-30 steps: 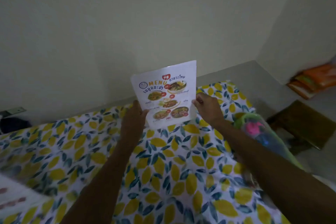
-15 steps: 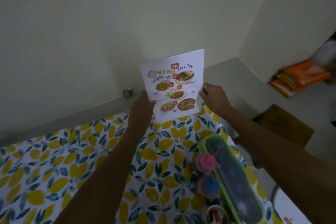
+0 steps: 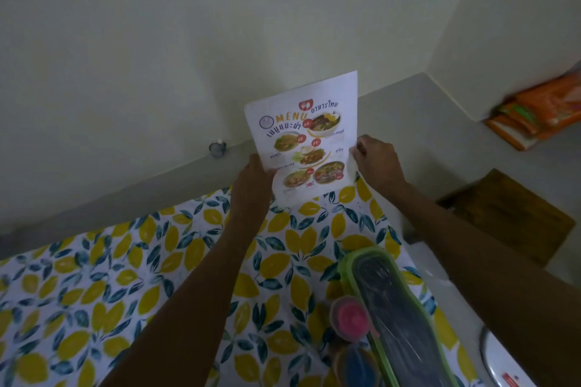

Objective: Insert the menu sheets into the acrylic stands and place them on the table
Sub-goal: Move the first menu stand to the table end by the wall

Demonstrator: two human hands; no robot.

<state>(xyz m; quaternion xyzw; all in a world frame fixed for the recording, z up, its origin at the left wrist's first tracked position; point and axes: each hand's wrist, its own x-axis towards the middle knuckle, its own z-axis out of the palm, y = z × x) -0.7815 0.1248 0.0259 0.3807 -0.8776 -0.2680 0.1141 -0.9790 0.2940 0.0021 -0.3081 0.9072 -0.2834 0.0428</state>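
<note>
A white menu sheet (image 3: 306,132) with food photos and the word MENU stands upright at the far edge of the table (image 3: 125,286), which wears a lemon-print cloth. My left hand (image 3: 253,188) grips its lower left edge. My right hand (image 3: 377,160) pinches its right edge. The sheet's lower part looks glossy, as if inside a clear acrylic stand, but the stand's outline is hard to tell. Its bottom rests at the cloth's far edge.
A green-rimmed cutlery box (image 3: 399,317) lies near right, beside a pink-lidded jar (image 3: 352,317) and a blue-lidded jar (image 3: 358,364). A wooden stool (image 3: 509,217) stands to the right. Orange packets (image 3: 534,113) lie on the ledge. A white round object (image 3: 503,364) sits bottom right.
The view has swung right and down a little: the cutlery box and jars now sit lower right. Both hands keep holding the menu sheet upright at the table's far edge.
</note>
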